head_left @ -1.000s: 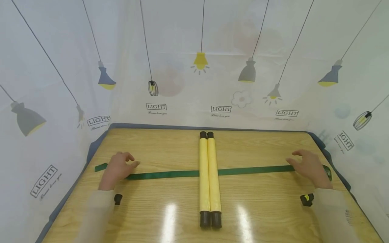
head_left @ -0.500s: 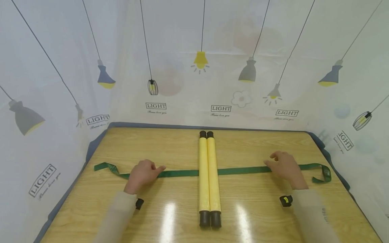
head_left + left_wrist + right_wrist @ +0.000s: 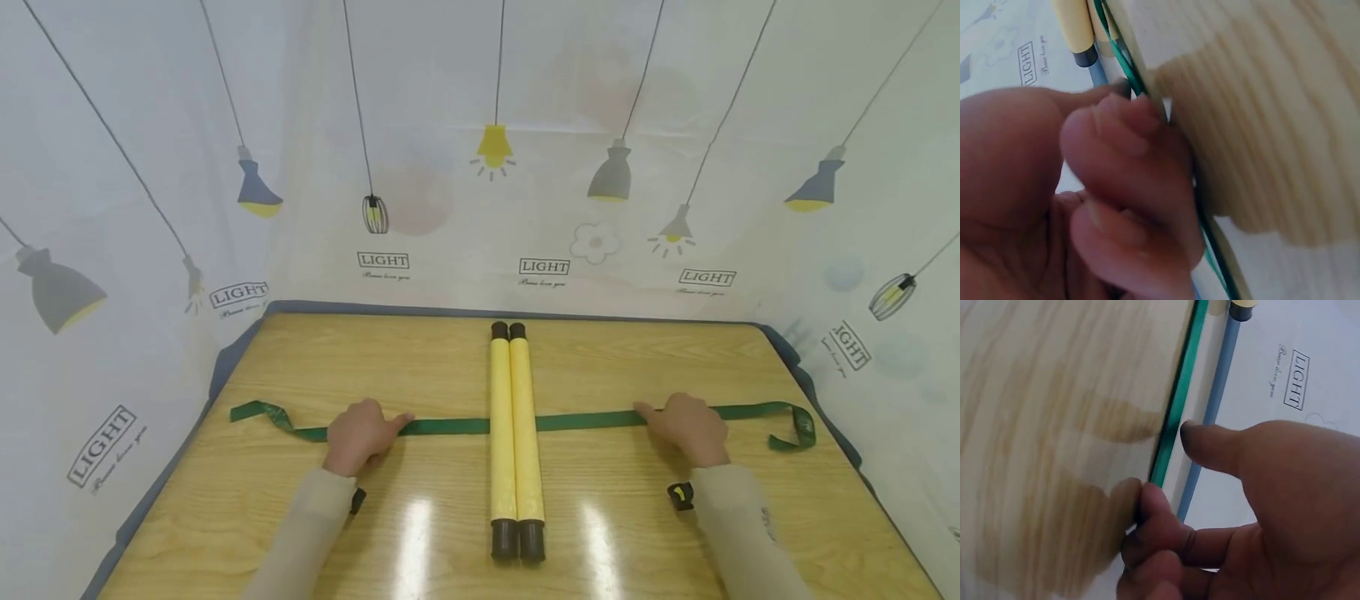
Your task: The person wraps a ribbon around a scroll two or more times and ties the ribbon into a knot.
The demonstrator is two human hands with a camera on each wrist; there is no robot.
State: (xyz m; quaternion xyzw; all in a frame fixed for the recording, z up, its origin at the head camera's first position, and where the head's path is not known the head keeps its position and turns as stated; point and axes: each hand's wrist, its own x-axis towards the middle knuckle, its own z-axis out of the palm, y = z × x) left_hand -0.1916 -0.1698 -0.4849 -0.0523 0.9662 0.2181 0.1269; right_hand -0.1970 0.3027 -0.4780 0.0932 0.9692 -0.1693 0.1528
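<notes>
A long green ribbon point(image 3: 442, 427) stretches sideways across the wooden table, passing beneath two yellow rods point(image 3: 502, 433) with dark brown end caps. The rods lie side by side, pointing away from me. Left of them, my left hand point(image 3: 362, 435) pinches the ribbon between its thumb and curled fingers, as the left wrist view shows. On the other side my right hand point(image 3: 686, 427) is at the ribbon. In the right wrist view its thumb point(image 3: 1210, 445) stands apart from the fingers, beside the ribbon, while the index fingertip touches the ribbon's edge.
Both ribbon tails lie beyond the hands, the left end twisted and the right end point(image 3: 805, 427) folded back. Patterned white sheets printed with lamps surround the wooden table point(image 3: 420, 358). A blue-grey edging point(image 3: 390, 312) runs along its back.
Both hands have moved inward along the ribbon toward the rods and come down onto it. The left fingers have closed on the ribbon. Rods and ribbon stay in place.
</notes>
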